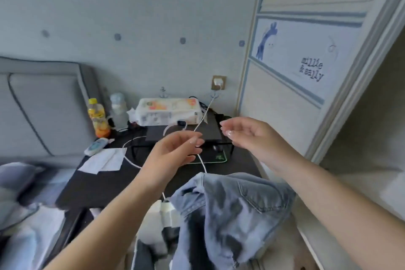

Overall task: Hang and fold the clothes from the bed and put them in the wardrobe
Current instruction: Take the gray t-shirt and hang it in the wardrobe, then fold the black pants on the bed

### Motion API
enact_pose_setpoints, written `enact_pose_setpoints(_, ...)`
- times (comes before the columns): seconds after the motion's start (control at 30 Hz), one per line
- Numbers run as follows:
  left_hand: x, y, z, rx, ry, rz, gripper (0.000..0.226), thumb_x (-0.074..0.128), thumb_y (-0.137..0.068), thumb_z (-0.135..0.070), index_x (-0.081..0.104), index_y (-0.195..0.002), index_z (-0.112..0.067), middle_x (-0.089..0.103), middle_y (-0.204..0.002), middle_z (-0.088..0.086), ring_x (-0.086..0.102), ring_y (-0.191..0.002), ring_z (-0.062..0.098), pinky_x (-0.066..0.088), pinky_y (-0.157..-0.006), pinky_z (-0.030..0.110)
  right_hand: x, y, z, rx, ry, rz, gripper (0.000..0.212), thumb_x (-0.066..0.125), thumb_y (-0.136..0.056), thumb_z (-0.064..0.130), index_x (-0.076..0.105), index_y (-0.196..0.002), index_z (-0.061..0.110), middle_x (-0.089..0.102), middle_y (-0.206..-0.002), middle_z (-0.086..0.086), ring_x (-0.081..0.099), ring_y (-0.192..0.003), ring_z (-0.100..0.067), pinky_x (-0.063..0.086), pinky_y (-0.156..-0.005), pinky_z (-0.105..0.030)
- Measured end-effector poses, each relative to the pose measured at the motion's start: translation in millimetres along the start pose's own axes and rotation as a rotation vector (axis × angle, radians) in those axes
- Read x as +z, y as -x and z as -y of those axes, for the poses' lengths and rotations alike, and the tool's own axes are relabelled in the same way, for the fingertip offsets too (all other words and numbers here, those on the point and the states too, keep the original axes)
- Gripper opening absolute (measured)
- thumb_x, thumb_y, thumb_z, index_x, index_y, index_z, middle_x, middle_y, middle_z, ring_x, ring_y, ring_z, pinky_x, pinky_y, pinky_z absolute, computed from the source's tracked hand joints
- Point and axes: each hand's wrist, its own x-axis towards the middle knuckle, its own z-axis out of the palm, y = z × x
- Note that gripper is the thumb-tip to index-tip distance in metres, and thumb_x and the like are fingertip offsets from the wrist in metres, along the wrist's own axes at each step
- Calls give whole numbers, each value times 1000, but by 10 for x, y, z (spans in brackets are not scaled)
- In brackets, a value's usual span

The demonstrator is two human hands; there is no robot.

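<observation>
Both the left hand [175,151] and right hand [243,133] are hovering loosely spread above the denim jacket [232,210]; gripping its shoulders evenly seems wisest.

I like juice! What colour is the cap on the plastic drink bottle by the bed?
Yellow cap, on the orange plastic drink bottle; head view.

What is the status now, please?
Left hand and right hand open, empty. Denim jacket below them, unheld. White charging cable crosses near left fingers.
</observation>
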Motion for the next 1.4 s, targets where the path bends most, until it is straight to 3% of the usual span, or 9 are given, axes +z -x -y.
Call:
enact_pose_setpoints(0.13, -422, 828, 205, -85, -59, -196, 25, 66, -73, -47, 72, -95, -37, 73, -101, -5, 69, -91, 8, 51, -81, 26, 815, 134, -47, 8, -113, 201, 18, 61, -91, 17, 67, -99, 32, 70, -106, 7, 63, -99, 3, 50, -88, -18)
enact_pose_setpoints(0.27, -815, 1722, 309, -189, -66, -425, 23, 70, -74, -49, 72, -94, -37, 74, -99, -4, 68, -88, 7, 53, -82, 28, 1624, 497, -14, 26, -168, 446, 20, 61, -91, 13, 66, -98, 32, 69, -104, 6, 63, -97, 1, 49, -83, -14)
enact_pose_setpoints(0.43, -1152, 2662, 352, -292, 13, -624, 20, 67, -73, -41, 74, -90, -33, 74, -92, -3, 67, -79, 6, 55, -76, 25, 2293, 974, 45, 54, -208, 599, 23, 60, -90, 10, 64, -96, 32, 69, -102, 10, 63, -94, 5, 48, -80, -11)
enact_pose_setpoints(0.63, -1647, 3527, 315, -334, 103, -831, 19, 69, -80, -32, 72, -95, -22, 74, -94, -2, 68, -83, 8, 51, -79, 28, 3099, 1247, 280, 93, -241, 735, 21, 60, -91, 12, 64, -103, 29, 68, -104, 4, 62, -96, 3, 50, -86, -15)
enact_pose_setpoints(0.8, -2369, 4144, 238, -328, 107, -960, 18, 60, -89, -23, 67, -103, -14, 73, -89, -5, 66, -82, 8, 52, -79, 25, 4221, 1309, 610, 72, -226, 891, 20, 61, -90, 14, 64, -102, 30, 68, -104, 7, 62, -96, 4, 48, -83, -16)
enact_pose_setpoints(0.9, -2880, 4479, 164, -354, 71, -1015, 27, 64, -82, -34, 68, -105, -19, 74, -97, -4, 68, -87, 9, 53, -82, 25, 4922, 1335, 833, 69, -259, 966, 21, 60, -91, 11, 64, -101, 29, 68, -103, 6, 62, -92, 6, 47, -81, -15)
enact_pose_setpoints(1.07, -3841, 5045, 160, -388, 65, -1151, 20, 62, -88, -32, 69, -105, -23, 74, -99, -5, 69, -91, 10, 52, -80, 27, 6044, 1365, 1125, 70, -251, 1079, 19, 63, -90, 19, 66, -102, 33, 69, -106, 8, 63, -100, 0, 47, -83, -19)
enact_pose_setpoints(1.2, -4319, 5281, 233, -431, 109, -1193, 18, 61, -91, -30, 69, -105, -22, 73, -99, -5, 69, -91, 12, 52, -76, 22, 6556, 1313, 1172, 114, -238, 1116, 20, 64, -89, 25, 67, -102, 40, 69, -107, 15, 62, -103, 1, 46, -85, -20)
enact_pose_setpoints(1.4, -4869, 5274, 421, -510, 179, -1246, 17, 62, -91, -29, 69, -105, -21, 74, -98, -6, 70, -91, 11, 53, -77, 23, 7102, 1020, 1076, 187, -205, 1150, 20, 63, -90, 23, 67, -103, 37, 69, -106, 16, 62, -103, 1, 46, -85, -20)
